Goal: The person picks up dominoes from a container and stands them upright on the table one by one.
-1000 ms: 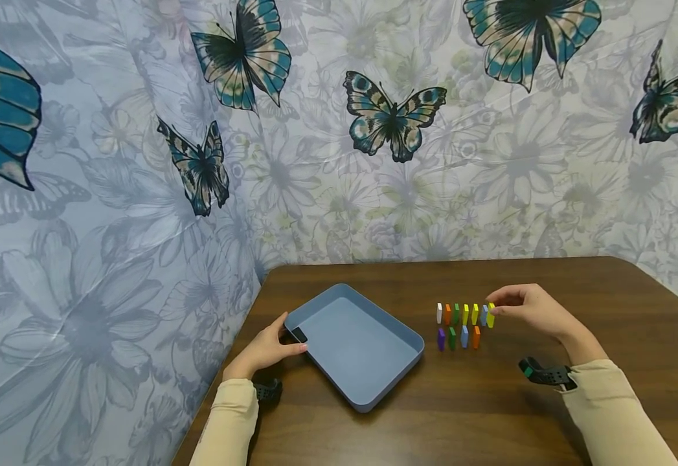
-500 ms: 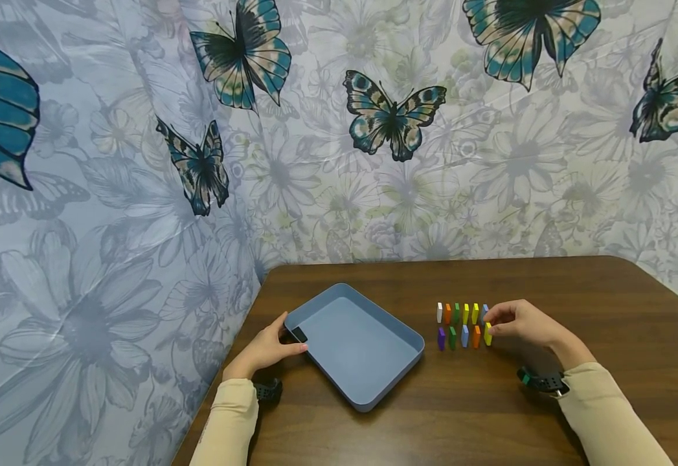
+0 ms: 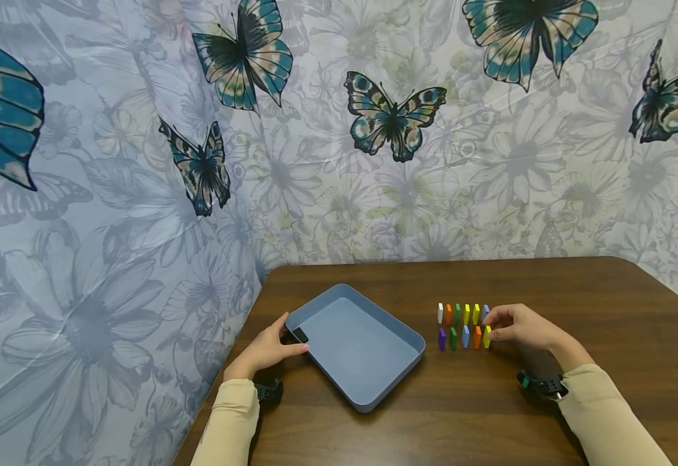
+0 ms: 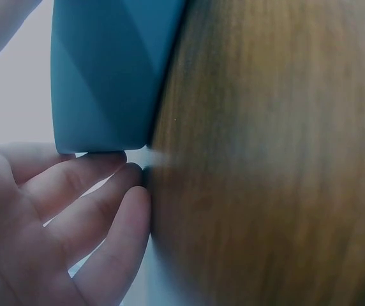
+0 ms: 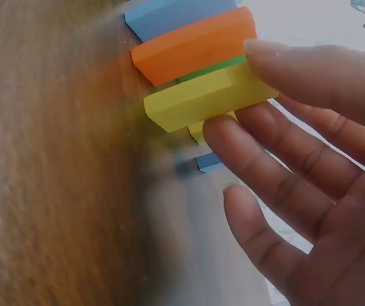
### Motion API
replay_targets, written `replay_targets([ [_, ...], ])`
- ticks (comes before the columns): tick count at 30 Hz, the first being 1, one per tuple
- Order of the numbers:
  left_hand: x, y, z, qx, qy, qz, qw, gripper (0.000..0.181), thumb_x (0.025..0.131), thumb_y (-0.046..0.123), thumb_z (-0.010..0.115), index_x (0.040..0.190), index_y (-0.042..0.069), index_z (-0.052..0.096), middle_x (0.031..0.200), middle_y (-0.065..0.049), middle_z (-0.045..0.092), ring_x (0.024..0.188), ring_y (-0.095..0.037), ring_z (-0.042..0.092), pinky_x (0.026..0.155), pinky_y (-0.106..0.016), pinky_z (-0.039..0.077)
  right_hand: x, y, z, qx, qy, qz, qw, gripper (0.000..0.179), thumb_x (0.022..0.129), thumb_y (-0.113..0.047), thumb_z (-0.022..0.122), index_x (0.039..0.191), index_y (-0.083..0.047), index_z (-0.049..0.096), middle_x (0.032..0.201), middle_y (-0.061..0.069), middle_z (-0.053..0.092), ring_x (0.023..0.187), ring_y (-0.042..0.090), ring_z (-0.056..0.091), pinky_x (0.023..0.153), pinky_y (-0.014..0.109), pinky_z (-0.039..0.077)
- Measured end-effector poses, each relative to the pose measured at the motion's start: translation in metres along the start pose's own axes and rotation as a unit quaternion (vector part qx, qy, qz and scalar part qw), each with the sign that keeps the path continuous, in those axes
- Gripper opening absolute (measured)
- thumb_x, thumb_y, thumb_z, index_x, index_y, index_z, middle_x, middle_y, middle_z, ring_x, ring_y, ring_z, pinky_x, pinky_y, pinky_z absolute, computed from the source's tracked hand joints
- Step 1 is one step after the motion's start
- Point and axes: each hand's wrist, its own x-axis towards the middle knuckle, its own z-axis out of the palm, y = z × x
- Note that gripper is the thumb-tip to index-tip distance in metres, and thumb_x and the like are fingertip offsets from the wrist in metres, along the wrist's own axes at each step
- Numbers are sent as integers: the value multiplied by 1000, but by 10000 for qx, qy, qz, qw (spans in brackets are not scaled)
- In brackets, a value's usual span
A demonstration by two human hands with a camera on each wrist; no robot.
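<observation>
In the head view, two rows of small coloured domino blocks stand upright on the table right of a blue-grey tray point(image 3: 362, 349). My right hand point(image 3: 528, 327) pinches a yellow domino point(image 3: 487, 337) between thumb and fingers at the right end of the front row, beside an orange domino point(image 3: 476, 337). The right wrist view shows this yellow domino point(image 5: 201, 95) upright at the table, close to the orange one point(image 5: 195, 44). My left hand point(image 3: 265, 349) grips the tray's left corner, thumb at the rim; in the left wrist view its fingers point(image 4: 74, 182) touch the tray's outer wall point(image 4: 106, 83).
The back row holds white, orange, green, yellow and light blue dominoes point(image 3: 457, 314). Purple, green and blue dominoes point(image 3: 452, 338) stand further left in the front row. A brown wooden table point(image 3: 461, 414) lies beneath, with a butterfly-patterned wall covering point(image 3: 397, 213) behind it.
My right hand has brought the yellow domino from the right end of the back row nearer to me, to the front row's right end. The left hand and tray stay put.
</observation>
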Motion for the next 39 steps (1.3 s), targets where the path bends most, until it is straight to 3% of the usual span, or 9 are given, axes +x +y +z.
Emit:
replay_targets([
  [5, -1, 0, 0, -2, 0, -2, 10000, 112, 83, 51, 78, 162, 5, 13, 158, -30, 32, 143, -43, 40, 110, -57, 42, 0, 0, 0, -33, -51, -173, 9998, 20, 94, -5, 67, 107, 9, 62, 98, 12, 68, 82, 4, 63, 71, 26, 56],
  [13, -3, -2, 1, 53, -23, 12, 10000, 113, 83, 53, 78, 161, 5, 13, 158, -29, 33, 142, -44, 41, 109, -57, 43, -6, -12, -5, -198, 113, 196, 9995, 29, 93, -9, 70, 114, 9, 61, 109, 20, 67, 92, 3, 64, 76, 23, 57],
  [17, -4, -2, -1, 5, -32, -15, 10000, 113, 83, 52, 78, 161, 5, 13, 159, -29, 31, 143, -44, 40, 109, -57, 43, -10, -35, -14, -519, 512, 278, 9969, 29, 93, -9, 70, 115, 8, 62, 108, 21, 68, 91, 5, 66, 76, 25, 58],
  [21, -3, -2, -2, -63, -6, 1, 10000, 112, 84, 50, 79, 161, 5, 12, 159, -29, 31, 143, -43, 40, 110, -57, 42, -1, -69, -14, -753, 795, 250, 9937, 23, 95, -10, 68, 113, 4, 63, 107, 18, 69, 91, 7, 68, 76, 27, 58],
  [25, -3, -1, -2, -54, -30, 39, 10000, 111, 84, 49, 78, 161, 4, 13, 158, -30, 32, 143, -43, 40, 110, -57, 42, 28, -108, -2, -986, 559, -27, 9936, 23, 95, -15, 69, 113, -1, 66, 106, 12, 71, 92, 12, 67, 75, 27, 57],
  [31, -1, 1, -2, -14, -36, 23, 10000, 113, 83, 50, 79, 161, 4, 13, 158, -30, 32, 143, -43, 40, 110, -57, 43, 100, -163, 33, -895, -309, -440, 9945, 29, 93, -19, 72, 119, -7, 68, 116, 9, 70, 105, 20, 66, 89, 37, 56],
  [35, -2, 1, -3, -52, -18, 55, 10000, 113, 83, 51, 79, 161, 4, 12, 158, -30, 31, 143, -44, 40, 110, -56, 42, 145, -180, 66, -581, -985, -426, 9925, 30, 94, -16, 71, 123, -9, 67, 122, 8, 68, 111, 20, 65, 96, 39, 54],
  [39, -5, 0, -2, -150, -21, 11, 9999, 113, 84, 50, 78, 161, 3, 11, 159, -29, 31, 144, -44, 39, 111, -56, 42, 188, -178, 107, -338, -1534, -481, 9864, 29, 93, -9, 71, 121, -7, 68, 123, 9, 68, 110, 19, 66, 94, 34, 56],
])
